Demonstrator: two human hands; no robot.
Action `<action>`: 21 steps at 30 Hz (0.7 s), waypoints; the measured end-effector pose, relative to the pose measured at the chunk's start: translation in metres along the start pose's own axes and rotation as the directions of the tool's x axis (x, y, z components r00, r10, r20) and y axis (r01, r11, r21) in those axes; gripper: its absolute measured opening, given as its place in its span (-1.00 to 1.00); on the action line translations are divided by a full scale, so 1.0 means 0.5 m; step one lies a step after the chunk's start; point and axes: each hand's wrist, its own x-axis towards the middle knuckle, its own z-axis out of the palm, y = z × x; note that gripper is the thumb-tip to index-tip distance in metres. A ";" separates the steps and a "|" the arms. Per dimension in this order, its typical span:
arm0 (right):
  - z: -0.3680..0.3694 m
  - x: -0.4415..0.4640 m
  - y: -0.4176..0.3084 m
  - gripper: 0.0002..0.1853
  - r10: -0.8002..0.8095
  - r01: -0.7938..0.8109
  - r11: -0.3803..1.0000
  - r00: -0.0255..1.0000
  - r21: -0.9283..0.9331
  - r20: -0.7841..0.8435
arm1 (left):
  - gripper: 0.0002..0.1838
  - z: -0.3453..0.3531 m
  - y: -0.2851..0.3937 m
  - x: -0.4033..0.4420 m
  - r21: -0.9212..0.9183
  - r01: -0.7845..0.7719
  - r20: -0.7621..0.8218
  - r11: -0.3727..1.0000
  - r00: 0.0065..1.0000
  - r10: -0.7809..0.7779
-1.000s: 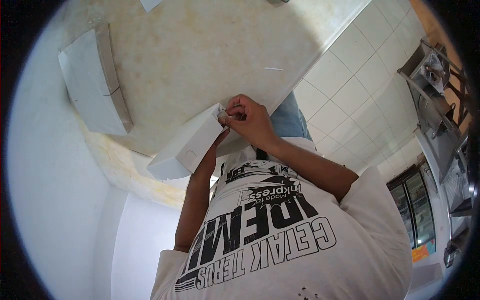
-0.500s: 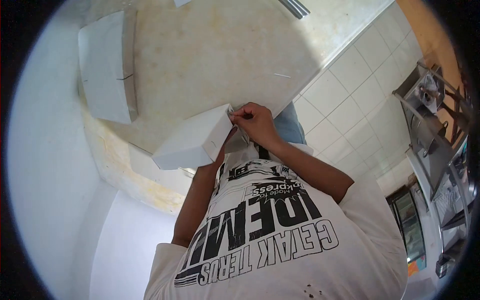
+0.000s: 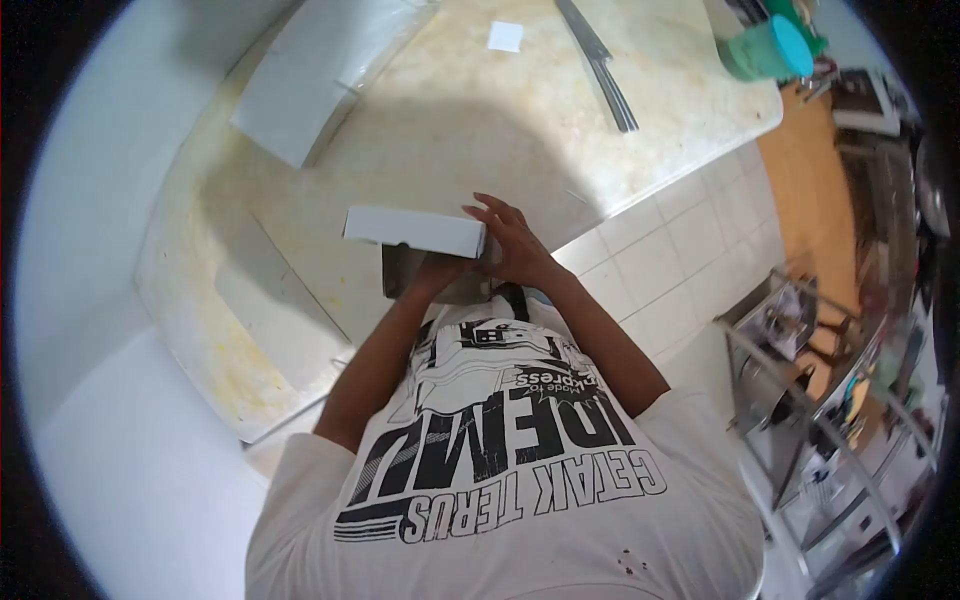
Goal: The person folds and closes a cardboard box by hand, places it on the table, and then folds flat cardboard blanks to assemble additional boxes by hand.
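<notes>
A white cardboard box [image 3: 420, 232] is in front of the person's body, at the near edge of a cream bench [image 3: 450, 80] with yellowish stains. One long white side of the box faces up towards the head camera; a small rounded notch sits on the lower edge of that side, and below it a shaded grey inner face shows.

The left hand [image 3: 448, 270] reaches in at the lower side of the box, which hides most of its fingers, so how firmly it grasps cannot be told. The right hand [image 3: 512, 245] is at the right end of the box, its visible fingers parted and half bent, the tips at the upper corner; its thumb is out of clear sight, and whether it grips or only touches cannot be told.

Beyond the box, at the upper left of the bench, lies a long flat white bundle in clear plastic [image 3: 310, 80], well apart from both hands. Farther up lie a small square of white paper [image 3: 505, 37] and, to its right, a metal knife with a silvery handle [image 3: 612, 95], the handle end pointing towards the person. A thin white strip [image 3: 577, 196] lies near the right hand, and a turquoise-and-green cup [image 3: 760, 52] stands at the far right corner.
</notes>
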 end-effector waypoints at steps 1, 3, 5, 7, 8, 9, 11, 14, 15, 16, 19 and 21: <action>-0.005 0.004 0.000 -0.31 0.019 -0.023 0.994 0.999 0.108 0.045 | -0.51 -0.007 0.014 0.002 0.093 -0.060 0.006 0.994 0.998 0.060; -0.010 0.013 0.021 -0.32 0.052 -0.096 0.946 0.988 0.309 0.147 | -0.48 -0.019 0.035 0.016 0.217 -0.146 0.086 0.965 0.988 0.130; -0.002 0.003 0.053 -0.40 0.217 -0.306 0.894 0.935 0.326 0.282 | -0.41 -0.035 0.039 0.022 0.280 -0.206 0.238 0.938 0.961 0.140; -0.009 0.008 0.051 -0.47 0.340 -0.467 0.793 0.872 0.391 0.353 | -0.49 -0.015 0.012 0.013 0.004 -0.161 0.060 0.987 0.985 0.160; -0.014 0.011 0.042 -0.49 0.380 -0.519 0.722 0.850 0.458 0.365 | -0.51 -0.019 0.019 0.007 -0.045 -0.119 0.049 0.992 0.991 0.121; -0.019 0.015 0.033 -0.52 0.418 -0.563 0.642 0.826 0.521 0.377 | -0.52 -0.025 0.026 0.002 -0.093 -0.080 0.042 0.992 0.996 0.084; -0.007 0.005 0.047 -0.57 0.401 -0.534 0.679 0.845 0.504 0.354 | -0.54 0.004 -0.007 0.023 -0.057 -0.124 0.001 0.991 0.992 0.125; 0.000 -0.003 0.030 -0.60 0.461 -0.578 0.624 0.816 0.526 0.349 | -0.60 0.009 0.008 0.000 -0.105 -0.179 -0.103 0.978 0.980 0.168; -0.001 -0.007 0.019 -0.62 0.469 -0.575 0.622 0.817 0.531 0.336 | -0.63 0.011 0.016 -0.008 -0.139 -0.195 -0.147 0.971 0.973 0.175; 0.001 -0.008 0.011 -0.63 0.476 -0.571 0.621 0.819 0.537 0.321 | -0.63 0.013 0.016 -0.009 -0.146 -0.223 -0.168 0.964 0.966 0.198; 0.018 -0.032 0.020 -0.67 0.414 -0.470 0.616 0.876 0.632 0.249 | -0.63 0.030 -0.005 -0.003 -0.155 -0.289 -0.198 0.945 0.946 0.256; 0.036 -0.041 0.026 -0.68 0.427 -0.460 0.742 0.885 0.488 0.185 | -0.62 0.031 -0.020 0.013 -0.148 -0.318 -0.186 0.936 0.939 0.290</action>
